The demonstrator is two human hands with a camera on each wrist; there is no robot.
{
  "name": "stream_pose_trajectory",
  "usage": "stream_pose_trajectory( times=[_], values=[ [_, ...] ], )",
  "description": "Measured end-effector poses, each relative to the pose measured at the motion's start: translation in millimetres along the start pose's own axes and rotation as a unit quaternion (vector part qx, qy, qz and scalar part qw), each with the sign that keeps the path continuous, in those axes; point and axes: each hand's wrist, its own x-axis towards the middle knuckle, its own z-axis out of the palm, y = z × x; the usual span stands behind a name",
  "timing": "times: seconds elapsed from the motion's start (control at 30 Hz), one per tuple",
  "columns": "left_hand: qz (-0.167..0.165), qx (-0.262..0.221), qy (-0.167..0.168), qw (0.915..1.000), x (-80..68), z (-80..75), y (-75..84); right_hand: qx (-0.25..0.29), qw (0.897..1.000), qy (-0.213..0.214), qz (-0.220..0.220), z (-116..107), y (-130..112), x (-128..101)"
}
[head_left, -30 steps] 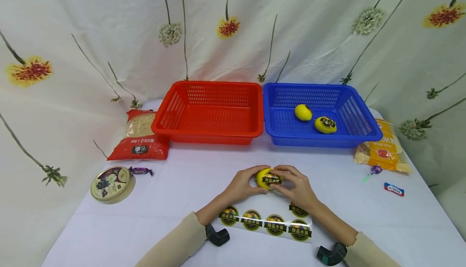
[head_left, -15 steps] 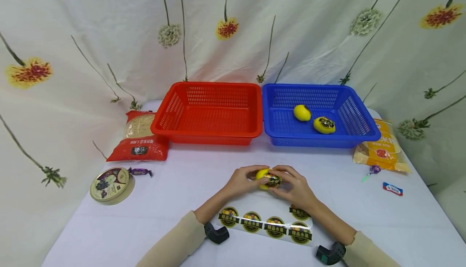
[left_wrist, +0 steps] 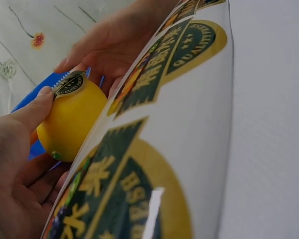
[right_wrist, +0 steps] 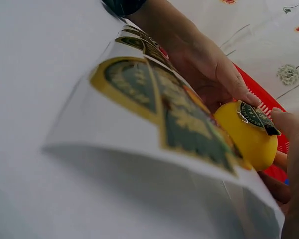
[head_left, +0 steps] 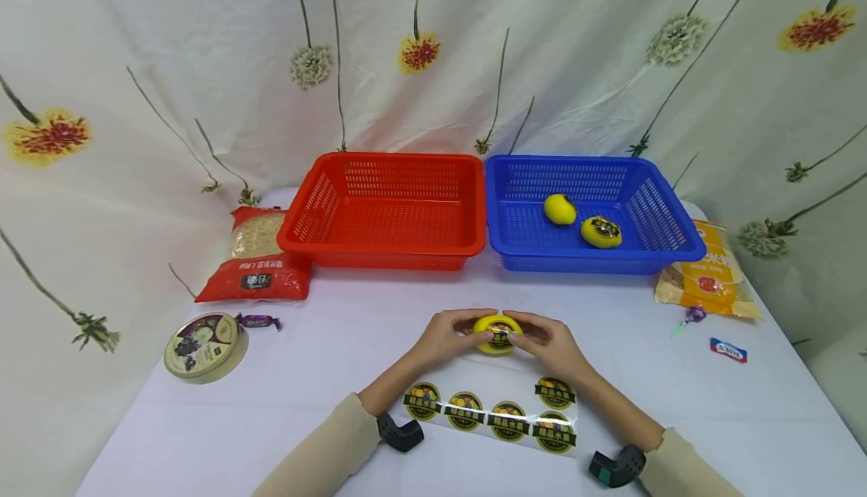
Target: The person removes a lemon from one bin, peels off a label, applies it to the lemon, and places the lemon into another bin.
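Note:
A yellow lemon (head_left: pixel 482 324) is held between both hands above the white table, near the middle of the head view. My left hand (head_left: pixel 440 339) grips its left side and my right hand (head_left: pixel 552 340) its right side. A round black-and-gold sticker (head_left: pixel 500 336) is on the lemon, with both thumbs at its edges. The left wrist view shows the lemon (left_wrist: pixel 72 122) with a green stem spot and the sticker (left_wrist: pixel 70 87) under the left thumb. Just below the hands lies a clear sheet of several stickers (head_left: pixel 486 422), which blocks part of both wrist views.
Behind stand a bare red basket (head_left: pixel 379 258) and a blue basket (head_left: pixel 589 264) with two lemons, one stickered (head_left: pixel 597 239). At left are a red food bag (head_left: pixel 257 275), a round tin (head_left: pixel 205 346) and a purple candy (head_left: pixel 259 321); at right, a yellow bag (head_left: pixel 711 278), lollipop (head_left: pixel 695 315) and small packet (head_left: pixel 728 350).
The lemon has turned slightly, so its sticker faces the head camera more. My right fingers have shifted from the sticker's front to the lemon's right side; the left thumb has come onto the sticker's left edge.

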Motion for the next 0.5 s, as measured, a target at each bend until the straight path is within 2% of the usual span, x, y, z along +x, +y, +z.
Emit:
stream_pose_trajectory(
  times=[0.1, 0.33, 0.5],
  values=[
    [0.008, -0.014, -0.003, 0.9999, -0.4, -1.4, -0.8, 0.001, 1.000, 0.003, -0.001, 0.5, 1.0, 1.0],
    [0.010, -0.107, -0.035, 0.9935, 1.4, -4.8, -5.3, -0.003, 1.000, -0.011, 0.008, -3.9, 5.1, 2.9],
    [0.018, -0.125, -0.073, 0.9893, 1.2, -10.0, -8.4, -0.002, 1.000, -0.020, 0.002, -6.2, 5.2, 3.5]
  ],
)
